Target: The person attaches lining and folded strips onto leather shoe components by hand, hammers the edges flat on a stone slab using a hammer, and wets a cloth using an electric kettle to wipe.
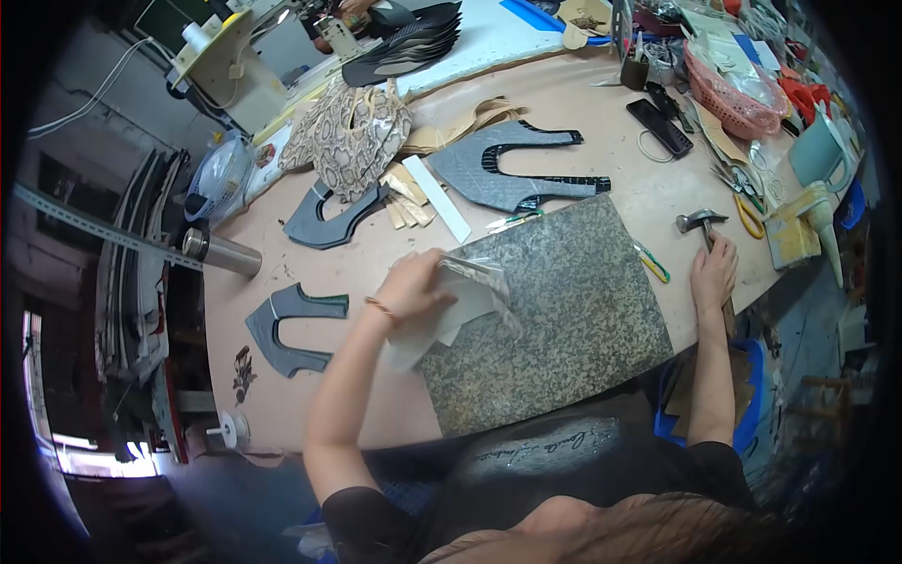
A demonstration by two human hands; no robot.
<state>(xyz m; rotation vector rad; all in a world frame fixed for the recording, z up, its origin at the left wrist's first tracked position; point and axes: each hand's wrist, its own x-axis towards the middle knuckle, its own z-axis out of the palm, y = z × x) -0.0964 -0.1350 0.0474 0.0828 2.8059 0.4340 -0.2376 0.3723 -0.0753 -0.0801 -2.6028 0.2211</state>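
Note:
My left hand [415, 287] is closed on a pale, partly see-through sheet [474, 291], blurred at its far edge. The sheet hangs over the left side of a speckled stone slab [564, 310]. On the right, my right hand [714, 274] is wrapped round the handle of a hammer [700, 220], whose metal head rests near the table's right side. Beyond the slab lies a large grey U-shaped shoe upper piece [460, 169] with black edges. Two smaller grey pieces sit to the left, one lower [272, 324] and one farther back [305, 221].
Green-handled snips [653, 266] lie beside the slab. A steel flask [223, 253] stands at the left edge. Snakeskin-patterned material [352, 136], a white strip [438, 199], a phone [660, 128] and a pink basket [719, 94] are farther back. Another person's hand [355, 7] is near a sewing machine.

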